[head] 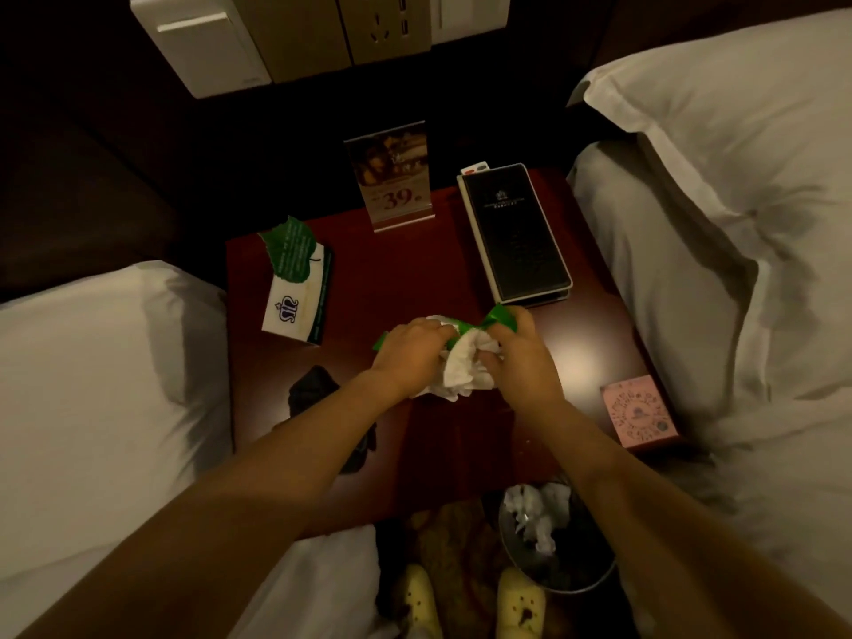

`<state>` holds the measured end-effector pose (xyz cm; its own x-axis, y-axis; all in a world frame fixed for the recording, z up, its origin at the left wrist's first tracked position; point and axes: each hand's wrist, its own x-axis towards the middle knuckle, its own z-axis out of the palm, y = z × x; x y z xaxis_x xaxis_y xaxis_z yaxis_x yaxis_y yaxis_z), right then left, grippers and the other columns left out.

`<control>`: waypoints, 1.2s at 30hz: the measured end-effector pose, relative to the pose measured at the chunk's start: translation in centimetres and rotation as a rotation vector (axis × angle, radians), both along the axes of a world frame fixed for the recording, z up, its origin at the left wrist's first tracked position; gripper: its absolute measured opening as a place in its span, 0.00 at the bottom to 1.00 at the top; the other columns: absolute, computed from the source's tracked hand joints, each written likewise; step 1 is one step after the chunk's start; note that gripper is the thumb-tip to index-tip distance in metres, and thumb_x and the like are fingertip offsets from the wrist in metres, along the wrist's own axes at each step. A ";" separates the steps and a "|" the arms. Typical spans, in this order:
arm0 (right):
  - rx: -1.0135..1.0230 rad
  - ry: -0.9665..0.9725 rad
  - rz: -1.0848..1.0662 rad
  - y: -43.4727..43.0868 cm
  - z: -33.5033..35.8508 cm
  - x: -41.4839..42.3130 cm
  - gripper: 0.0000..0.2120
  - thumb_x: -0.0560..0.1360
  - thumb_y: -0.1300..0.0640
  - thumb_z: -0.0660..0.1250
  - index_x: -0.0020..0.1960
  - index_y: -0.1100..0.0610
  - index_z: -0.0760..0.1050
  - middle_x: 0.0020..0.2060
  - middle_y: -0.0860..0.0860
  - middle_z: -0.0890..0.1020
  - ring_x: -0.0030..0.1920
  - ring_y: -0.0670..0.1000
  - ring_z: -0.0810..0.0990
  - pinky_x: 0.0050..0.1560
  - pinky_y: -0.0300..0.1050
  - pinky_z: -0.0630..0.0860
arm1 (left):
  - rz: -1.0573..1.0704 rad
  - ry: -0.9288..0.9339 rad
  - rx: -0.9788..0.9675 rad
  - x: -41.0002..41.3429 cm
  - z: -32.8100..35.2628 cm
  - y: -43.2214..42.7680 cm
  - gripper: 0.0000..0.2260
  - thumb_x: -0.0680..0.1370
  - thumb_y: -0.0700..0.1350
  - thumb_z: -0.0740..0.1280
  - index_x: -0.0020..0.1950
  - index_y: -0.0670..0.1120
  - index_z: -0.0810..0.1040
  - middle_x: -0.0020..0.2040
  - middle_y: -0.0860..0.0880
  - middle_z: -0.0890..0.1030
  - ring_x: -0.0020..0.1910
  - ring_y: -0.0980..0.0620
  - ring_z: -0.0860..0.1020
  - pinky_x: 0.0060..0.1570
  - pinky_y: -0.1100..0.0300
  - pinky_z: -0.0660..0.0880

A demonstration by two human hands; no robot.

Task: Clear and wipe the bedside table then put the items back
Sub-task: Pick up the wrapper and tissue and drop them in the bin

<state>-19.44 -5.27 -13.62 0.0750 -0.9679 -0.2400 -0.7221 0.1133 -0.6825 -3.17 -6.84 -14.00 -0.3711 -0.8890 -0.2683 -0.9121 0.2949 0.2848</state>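
Two hands (461, 357) around crumpled white tissue (461, 375), perhaps green-wrapped.

Between the fingers (433, 336) lay a white tissue (463, 368) and a green wrapper (500, 318). The table (415, 279) beneath them was dark red. Beyond them stood a black folder (516, 232); left, a green-and-white card (297, 288); right, a pink patterned box (638, 415).
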 end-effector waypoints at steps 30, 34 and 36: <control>0.310 0.172 -0.078 22.5 -8.7 -18.7 0.16 0.76 0.60 0.62 0.64 0.60 0.71 0.65 0.57 0.68 0.60 0.58 0.74 0.62 0.49 0.72 | -0.009 0.050 0.349 -20.1 -10.4 19.9 0.13 0.76 0.39 0.59 0.59 0.40 0.76 0.62 0.41 0.77 0.64 0.43 0.72 0.57 0.54 0.70; 0.356 0.202 0.047 21.6 -14.2 -19.3 0.17 0.76 0.59 0.61 0.65 0.59 0.70 0.67 0.57 0.66 0.61 0.57 0.73 0.63 0.45 0.70 | 0.044 0.074 0.487 -20.7 -16.9 19.8 0.18 0.77 0.39 0.61 0.67 0.42 0.70 0.67 0.41 0.73 0.68 0.43 0.69 0.67 0.55 0.65; 0.383 0.245 0.131 21.1 -16.4 -19.5 0.19 0.76 0.58 0.61 0.66 0.58 0.68 0.69 0.57 0.63 0.63 0.56 0.71 0.65 0.43 0.68 | 0.068 0.097 0.539 -20.6 -19.2 19.7 0.22 0.77 0.38 0.61 0.71 0.44 0.66 0.72 0.43 0.68 0.71 0.45 0.65 0.71 0.56 0.61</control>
<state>-38.96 15.86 -30.02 0.0873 -0.7926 -0.6035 -0.8814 0.2209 -0.4175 -23.74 12.81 -33.18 -0.3633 -0.6582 -0.6595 -0.8860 0.0251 0.4630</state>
